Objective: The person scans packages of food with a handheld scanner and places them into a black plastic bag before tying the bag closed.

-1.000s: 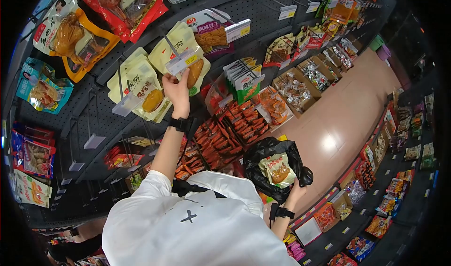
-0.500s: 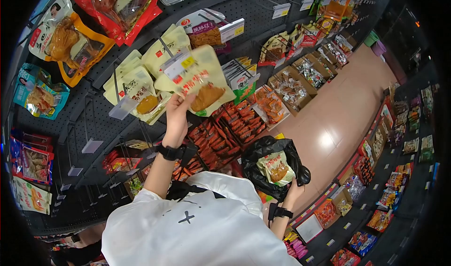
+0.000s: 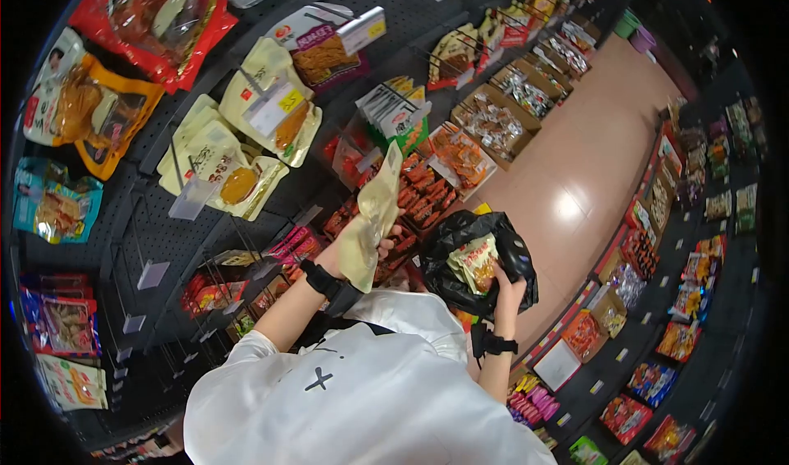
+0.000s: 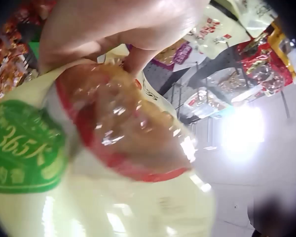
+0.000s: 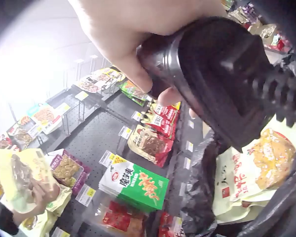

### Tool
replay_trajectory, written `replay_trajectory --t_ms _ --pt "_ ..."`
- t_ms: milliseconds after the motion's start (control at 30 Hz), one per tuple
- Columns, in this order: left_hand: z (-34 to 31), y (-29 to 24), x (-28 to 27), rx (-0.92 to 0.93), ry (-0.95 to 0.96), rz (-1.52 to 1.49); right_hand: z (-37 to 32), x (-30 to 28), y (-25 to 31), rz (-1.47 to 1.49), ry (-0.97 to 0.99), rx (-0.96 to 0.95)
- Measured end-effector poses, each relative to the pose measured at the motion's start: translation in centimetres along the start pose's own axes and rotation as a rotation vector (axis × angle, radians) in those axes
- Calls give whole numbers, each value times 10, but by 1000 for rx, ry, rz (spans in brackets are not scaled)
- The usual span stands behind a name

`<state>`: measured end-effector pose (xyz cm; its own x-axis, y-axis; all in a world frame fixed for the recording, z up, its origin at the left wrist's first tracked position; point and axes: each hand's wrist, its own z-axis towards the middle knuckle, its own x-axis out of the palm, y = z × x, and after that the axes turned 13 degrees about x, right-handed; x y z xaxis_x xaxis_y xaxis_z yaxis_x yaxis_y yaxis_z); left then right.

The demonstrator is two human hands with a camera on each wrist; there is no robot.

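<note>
My left hand [image 3: 335, 255] grips a cream-coloured packet of meat [image 3: 374, 218], which stands edge-on in the head view beside the lower shelf. In the left wrist view, the packet's clear window shows browned meat [image 4: 133, 123] next to a green round label. My right hand [image 3: 509, 294] is at the rim of an open black plastic bag [image 3: 519, 255]. In the right wrist view its fingers curl round a black, hard-looking handle [image 5: 207, 84] with a ribbed side. Inside the bag lies a similar cream packet [image 3: 470, 260].
More cream packets [image 3: 193, 140] hang from hooks behind price tags on the dark pegboard. Left of them hang red and orange meat packets [image 3: 160, 25]. Cartons of small snacks [image 3: 497, 124] line the lower shelf, the tiled floor [image 3: 575, 145] runs between, and another snack shelf [image 3: 657, 333] stands at right.
My left hand has drawn a cream packet from behind its price tag and brought it down and right, near the bag. The packet has turned edge-on. My right hand's fingers now overlap the bagged packet.
</note>
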<state>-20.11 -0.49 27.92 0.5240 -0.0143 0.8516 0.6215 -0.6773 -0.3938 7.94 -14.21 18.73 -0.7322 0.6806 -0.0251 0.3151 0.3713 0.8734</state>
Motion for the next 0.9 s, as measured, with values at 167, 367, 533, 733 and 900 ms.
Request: replay_trajectory --t_ms 167,367,533,733,900 --pt "6 24 -13 -326 34 -366 -38 19 44 154 469 99" --pt "1 33 -12 -440 55 -330 -60 21 55 104 560 75" --pt "6 36 -20 -483 51 -324 -67 18 59 105 570 115" --pt "5 41 -20 -460 48 -336 -68 23 59 114 600 78" --pt "8 38 -17 -501 33 -316 -69 20 61 102 586 80"
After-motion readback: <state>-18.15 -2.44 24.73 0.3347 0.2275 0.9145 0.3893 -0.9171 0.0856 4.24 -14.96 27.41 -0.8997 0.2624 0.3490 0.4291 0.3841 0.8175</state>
